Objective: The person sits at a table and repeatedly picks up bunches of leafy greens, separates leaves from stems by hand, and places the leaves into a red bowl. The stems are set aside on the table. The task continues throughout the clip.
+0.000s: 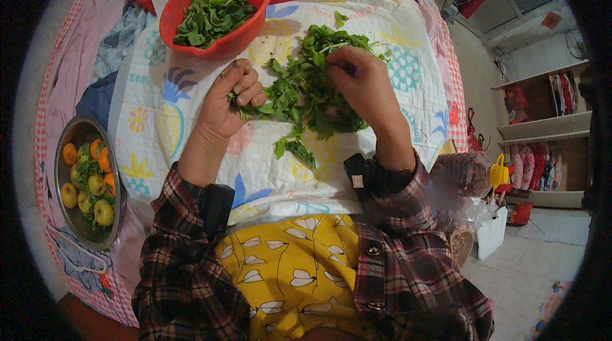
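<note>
A heap of leafy greens [328, 108] lies on the white quilted cloth [417, 111] with its fruit pattern. My left hand [233, 95], at the heap's left side, is closed round a bunch of the greens, whose leaves stick out to the right from under the fingers. Over the heap's right part, my right hand [363, 79] is curled with fingers drawn together; what they pinch, if anything, is hidden. Beyond my left hand stands a red plastic scoop [260, 27] with a long handle pointing right, holding picked leaves [213, 15]. One small sprig [299, 153] lies nearer me.
To the left, a metal bowl [113, 229] holds oranges, yellow-green fruit and some greens. A large clear plastic jug [462, 175] with a yellow handle stands at the right by a white bag [494, 229]. Wall shelves [545, 124] with folded things are farther right.
</note>
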The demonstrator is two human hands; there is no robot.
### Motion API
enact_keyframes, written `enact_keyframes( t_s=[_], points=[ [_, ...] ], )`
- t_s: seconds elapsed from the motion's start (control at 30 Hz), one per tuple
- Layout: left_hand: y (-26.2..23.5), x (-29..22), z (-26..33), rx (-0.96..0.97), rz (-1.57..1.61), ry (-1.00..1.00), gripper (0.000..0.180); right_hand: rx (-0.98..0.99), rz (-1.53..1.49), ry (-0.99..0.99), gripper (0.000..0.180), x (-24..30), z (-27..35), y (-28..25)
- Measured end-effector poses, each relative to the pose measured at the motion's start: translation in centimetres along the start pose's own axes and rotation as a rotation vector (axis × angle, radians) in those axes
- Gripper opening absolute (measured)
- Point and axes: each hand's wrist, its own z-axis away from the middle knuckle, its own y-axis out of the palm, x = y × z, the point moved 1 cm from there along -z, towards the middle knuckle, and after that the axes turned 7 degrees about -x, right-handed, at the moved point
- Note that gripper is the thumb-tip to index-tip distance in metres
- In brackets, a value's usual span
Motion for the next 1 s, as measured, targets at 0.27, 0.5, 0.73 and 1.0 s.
enact_keyframes(
  t_s=[0.27,0.5,0.73,1.0],
  points=[
    [0.0,0.0,0.2,-0.1,-0.128,0.011,0.017,-0.11,-0.07,-0.016,0.012,1.1,0.0,-0.6],
    [0.2,0.0,0.2,-0.105,-0.123,0.013,0.018,-0.129,-0.244,0.04,0.014,2.0,-0.1,-1.2],
    [0.2,0.2,0.2,-0.075,-0.229,0.029,0.024,-0.001,-0.358,-0.008,0.014,3.5,0.1,0.9],
    [1.2,0.3,0.8,-0.146,-0.316,0.002,0.036,0.041,-0.434,0.007,0.013,3.4,0.1,2.8]
  ],
)
